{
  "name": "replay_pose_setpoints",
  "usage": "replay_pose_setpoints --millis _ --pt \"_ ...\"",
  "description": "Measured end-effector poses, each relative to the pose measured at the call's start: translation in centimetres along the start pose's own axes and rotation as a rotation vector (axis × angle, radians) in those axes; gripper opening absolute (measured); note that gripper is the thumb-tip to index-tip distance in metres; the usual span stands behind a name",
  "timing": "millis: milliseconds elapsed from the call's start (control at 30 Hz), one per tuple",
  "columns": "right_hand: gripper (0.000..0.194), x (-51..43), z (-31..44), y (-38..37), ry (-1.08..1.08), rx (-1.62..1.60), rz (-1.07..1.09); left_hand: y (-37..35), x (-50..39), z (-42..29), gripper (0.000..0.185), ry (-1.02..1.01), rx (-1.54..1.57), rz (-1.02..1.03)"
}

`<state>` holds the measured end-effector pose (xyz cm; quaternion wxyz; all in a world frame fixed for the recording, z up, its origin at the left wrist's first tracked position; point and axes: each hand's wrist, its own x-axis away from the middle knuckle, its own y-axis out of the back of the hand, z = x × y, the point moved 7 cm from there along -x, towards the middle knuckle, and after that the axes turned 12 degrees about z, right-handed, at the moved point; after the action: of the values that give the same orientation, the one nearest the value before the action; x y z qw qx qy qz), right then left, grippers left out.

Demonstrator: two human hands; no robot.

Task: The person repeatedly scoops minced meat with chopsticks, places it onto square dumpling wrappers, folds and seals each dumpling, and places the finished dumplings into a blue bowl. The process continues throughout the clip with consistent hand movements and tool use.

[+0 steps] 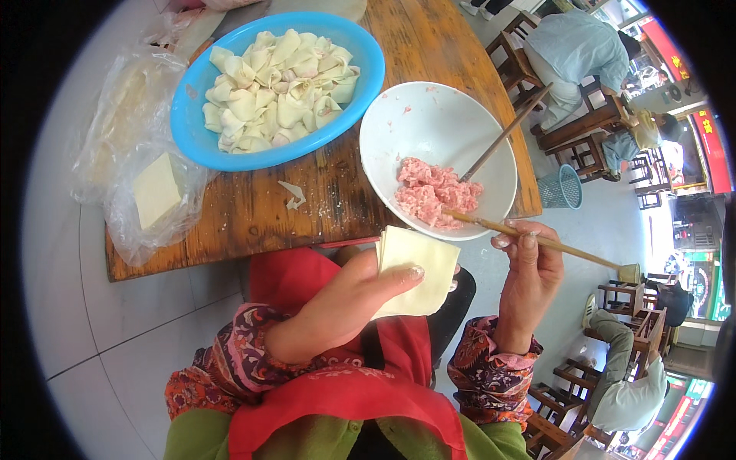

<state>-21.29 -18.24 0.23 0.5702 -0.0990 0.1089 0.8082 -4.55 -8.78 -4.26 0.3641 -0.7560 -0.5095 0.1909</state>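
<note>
My left hand (356, 293) grips a stack of thin square dough wrappers (422, 261), thumb on top. Between the fingers of my right hand (529, 270) is a bamboo chopstick (566, 248), whose tip touches pink minced meat (434, 190). That meat lies low in a white bowl (437, 106) at the table's right edge. A second, darker chopstick (512, 129) leans in the bowl against its far right rim. Left of the bowl, a blue plastic basket (190, 132) holds a heap of folded dumplings (282, 92).
On the wooden table (253, 213) are flour specks and a dough scrap (293, 195). A clear plastic bag (129, 230) at the left corner holds more wrappers (155, 192). To the right are a wastebasket (560, 187), wooden stools (624, 296) and several seated people.
</note>
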Motion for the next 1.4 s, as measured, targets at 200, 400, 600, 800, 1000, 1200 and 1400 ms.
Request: replay_pose_setpoints --millis 200,400,600,800,1000,1200,1400 --pt "0.019 -0.3 -0.6 0.0 -0.011 -0.103 0.006 0.4 0.3 0.0 0.034 0.028 0.076 -0.033" --pt "0.02 -0.5 0.1 -0.6 0.035 0.007 0.034 0.6 0.1 -0.3 0.042 0.018 0.043 -0.023" --pt "0.02 0.4 1.0 -1.4 0.084 -0.063 0.016 0.4 0.2 -0.7 0.035 -0.031 0.062 -0.059" --pt "0.018 1.4 0.6 -2.4 -0.017 -0.244 0.008 -0.5 0.6 -0.8 0.04 0.028 -0.092 0.044" --pt "0.017 1.6 0.5 -2.9 -0.044 -0.209 0.014 -1.0 1.4 -0.6 0.042 0.052 -0.249 0.048" --pt "0.018 2.1 0.6 -3.5 -0.039 -0.196 0.126 -1.0 2.3 -1.5 0.046 0.04 -0.3 0.03" --pt "0.018 2.8 0.8 -3.7 -0.033 -0.249 0.172 -0.5 2.5 -1.7 0.043 -0.021 -0.17 -0.003"
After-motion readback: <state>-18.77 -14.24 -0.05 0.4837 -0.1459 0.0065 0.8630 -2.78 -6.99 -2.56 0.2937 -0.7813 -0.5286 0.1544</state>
